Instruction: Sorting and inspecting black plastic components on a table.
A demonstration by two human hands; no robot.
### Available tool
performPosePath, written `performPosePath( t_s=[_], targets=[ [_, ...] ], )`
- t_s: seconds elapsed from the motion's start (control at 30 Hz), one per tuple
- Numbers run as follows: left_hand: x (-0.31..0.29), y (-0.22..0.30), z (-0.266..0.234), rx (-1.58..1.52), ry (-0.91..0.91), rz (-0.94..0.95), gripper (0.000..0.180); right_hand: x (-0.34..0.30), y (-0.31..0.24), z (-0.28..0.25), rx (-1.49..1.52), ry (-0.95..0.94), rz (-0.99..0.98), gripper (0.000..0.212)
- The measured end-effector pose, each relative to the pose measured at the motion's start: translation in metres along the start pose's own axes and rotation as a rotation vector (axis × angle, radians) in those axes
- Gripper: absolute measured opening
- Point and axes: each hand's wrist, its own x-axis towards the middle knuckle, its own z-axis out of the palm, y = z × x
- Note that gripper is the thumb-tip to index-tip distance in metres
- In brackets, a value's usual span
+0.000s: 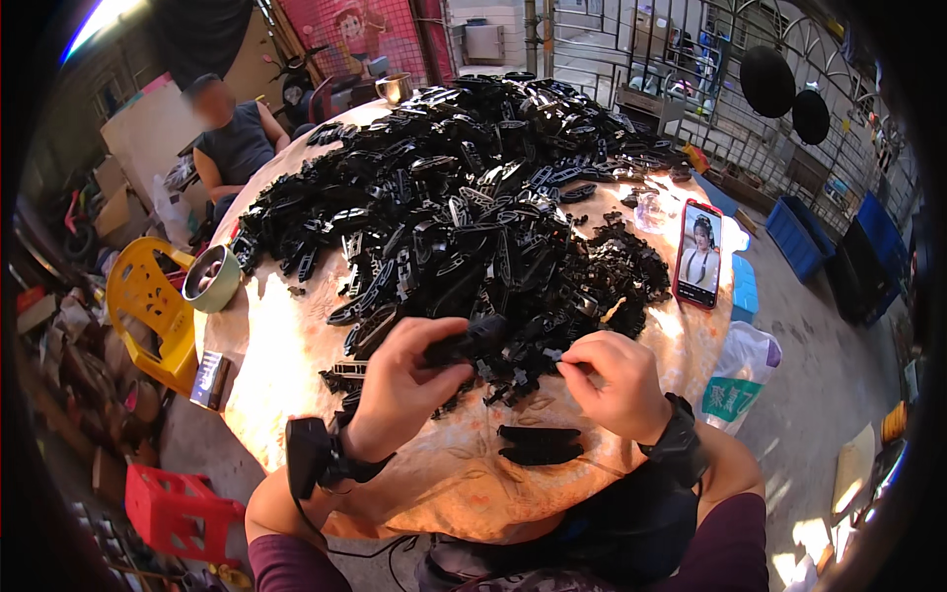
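My left hand (pixel 406 383) is closed around a long black plastic part (pixel 475 338), held above the near edge of the heap. To its right, my right hand (pixel 619 383) has thumb and forefinger pinched together beside small dark pieces; whatever lies between the fingertips is too small to make out. A big heap of black plastic parts (pixel 444 212) covers much of the table, long slotted ones at the middle and back. Smaller black pieces (pixel 626 266) are piled at the right. Two long black parts (pixel 539 445) lie side by side near me on the cloth.
The table has a peach patterned cloth (pixel 281 365). A phone (pixel 698 255) with its screen lit is at the right, above a plastic bag (pixel 742 370). At the left are a bowl (pixel 212 279), a small box (pixel 210 381), a yellow chair (pixel 148 301), a red stool (pixel 178 513) and a seated person (pixel 237 143).
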Motion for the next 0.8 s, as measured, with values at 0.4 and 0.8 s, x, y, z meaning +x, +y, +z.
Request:
performPosePath(
  t_s=[0.4,0.8],
  targets=[
    [-0.008,-0.017,0.026,-0.626,-0.37,-0.474,0.029,-0.003,-0.013,0.009,0.106,-0.048,-0.174,0.021],
    [-0.009,-0.018,0.025,-0.537,-0.288,-0.492,0.03,-0.01,-0.013,0.006,-0.147,-0.185,-0.331,0.028]
  ],
)
